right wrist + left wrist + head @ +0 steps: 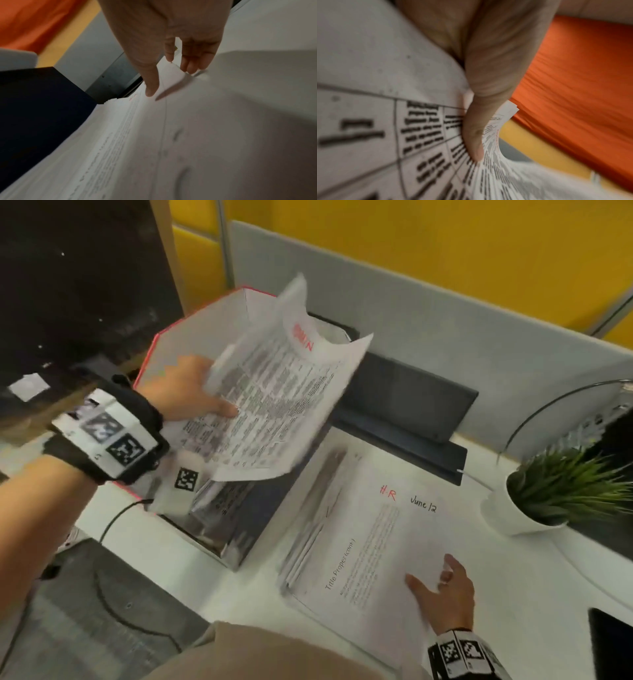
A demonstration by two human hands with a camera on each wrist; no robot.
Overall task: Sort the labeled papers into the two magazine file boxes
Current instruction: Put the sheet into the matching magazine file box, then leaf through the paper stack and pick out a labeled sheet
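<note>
A: We have the left hand (186, 392) pinching a thin sheaf of printed sheets (274, 402), thumb on top, right over the mouths of the two file boxes. The red label at its far edge is too blurred for us to read.

B: And our right hand (445, 597)?

A: Fingers spread and relaxed, resting on the paper stack (356, 542) at five o'clock from the boxes. It holds nothing. The top sheet reads "H.R" in red and "June 12".

B: What worries us?

A: The sheaf is limp and already curled, its far corners flopping. If we lower it like that, we judge an edge could catch on a rim and buckle, or a sheet could slip out, since only one side is pinched. It also hangs across both boxes, so it could end up in the wrong one.

B: The boxes themselves?

A: The orange-edged file box (205, 333), at ten o'clock from the stack, is stiff white card inside with a slanted cut-away side. The dark file box (239, 529) stands just beside it, touching, with papers already in it. Both look light enough to shift if nudged.
</note>
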